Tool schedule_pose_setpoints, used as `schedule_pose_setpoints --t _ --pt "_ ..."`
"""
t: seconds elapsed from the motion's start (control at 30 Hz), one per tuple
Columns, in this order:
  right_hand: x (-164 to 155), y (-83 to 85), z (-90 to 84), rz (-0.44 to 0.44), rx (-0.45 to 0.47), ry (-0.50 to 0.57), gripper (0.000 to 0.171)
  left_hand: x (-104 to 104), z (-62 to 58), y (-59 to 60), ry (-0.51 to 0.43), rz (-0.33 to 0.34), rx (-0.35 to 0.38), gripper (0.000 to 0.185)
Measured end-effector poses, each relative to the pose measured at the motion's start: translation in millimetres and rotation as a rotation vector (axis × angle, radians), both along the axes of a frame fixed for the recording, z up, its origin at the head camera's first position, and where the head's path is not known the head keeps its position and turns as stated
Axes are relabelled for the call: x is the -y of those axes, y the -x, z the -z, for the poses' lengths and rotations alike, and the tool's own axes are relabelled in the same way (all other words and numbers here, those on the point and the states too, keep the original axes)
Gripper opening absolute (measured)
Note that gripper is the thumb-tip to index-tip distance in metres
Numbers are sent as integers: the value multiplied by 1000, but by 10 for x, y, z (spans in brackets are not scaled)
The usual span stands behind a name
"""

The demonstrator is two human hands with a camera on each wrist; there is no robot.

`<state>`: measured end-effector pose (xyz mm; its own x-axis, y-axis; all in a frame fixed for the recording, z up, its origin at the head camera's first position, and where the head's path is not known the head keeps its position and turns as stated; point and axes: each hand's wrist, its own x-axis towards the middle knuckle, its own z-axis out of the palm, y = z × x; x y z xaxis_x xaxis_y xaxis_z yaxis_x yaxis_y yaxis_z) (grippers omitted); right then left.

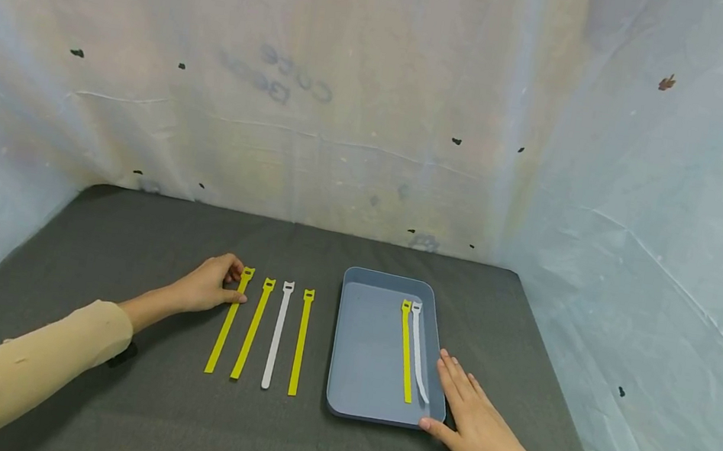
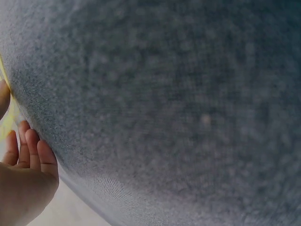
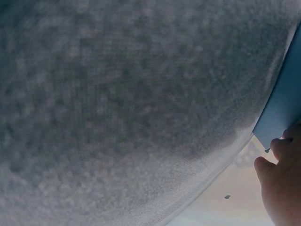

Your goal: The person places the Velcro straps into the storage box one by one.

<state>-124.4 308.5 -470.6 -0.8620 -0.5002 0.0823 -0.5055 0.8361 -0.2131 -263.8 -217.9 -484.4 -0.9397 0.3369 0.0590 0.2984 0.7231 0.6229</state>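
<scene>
Pinching yellow strap (image 1: 227,328), steadying tray (image 1: 363,349)

Blurred grey cloth (image 3: 122,103), blue tray (image 3: 284,110) edge, apparently touched by hand (image 3: 282,183)

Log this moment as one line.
left hand: pinches leftmost yellow strap | right hand: flat beside tray | tray: two straps

Both wrist views are mostly blurred grey tabletop (image 2: 178,103). The left hand (image 2: 21,188) is cut off at the picture's edge there, its fingertips hidden. Beside the right hand (image 3: 282,183), only a corner of the blue tray (image 3: 284,110) shows.
</scene>
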Motion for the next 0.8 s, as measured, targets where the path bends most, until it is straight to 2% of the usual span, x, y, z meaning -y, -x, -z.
schedule_pose_setpoints --t 0.27,0.53,0.8 --pt "-1 8 4 -11 -5 -2 93 8 15 -3 7 -4 40 38" --pt "-2 -3 1 -6 -7 -1 94 2 13 -51 4 13 24 30" --pt "-1 2 -3 -14 -9 8 94 19 61 -46 8 9 -4 20"
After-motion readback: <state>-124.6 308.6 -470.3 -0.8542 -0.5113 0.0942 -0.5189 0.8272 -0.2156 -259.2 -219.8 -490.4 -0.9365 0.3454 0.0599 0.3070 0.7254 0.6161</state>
